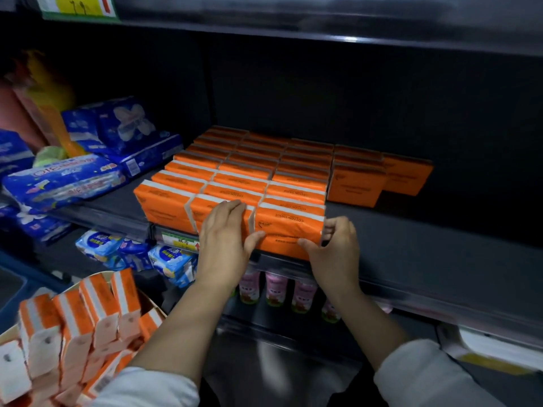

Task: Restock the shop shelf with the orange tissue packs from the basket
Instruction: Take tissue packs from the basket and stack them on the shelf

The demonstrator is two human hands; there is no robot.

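Standing front pack (289,230), long axis sideways

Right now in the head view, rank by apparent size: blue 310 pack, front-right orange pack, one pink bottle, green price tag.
1. blue 310 pack
2. front-right orange pack
3. pink bottle and green price tag: look alike, bottle partly hidden, so not ranked.

Centre: orange tissue packs (249,171) in tight rows, front edge to back.
Right: bare shelf (426,245) beside them, open from the front; a few packs at its back.
Left: narrow bare strip, then blue packs (64,180).
Overhead: upper shelf (323,33), well above the packs.
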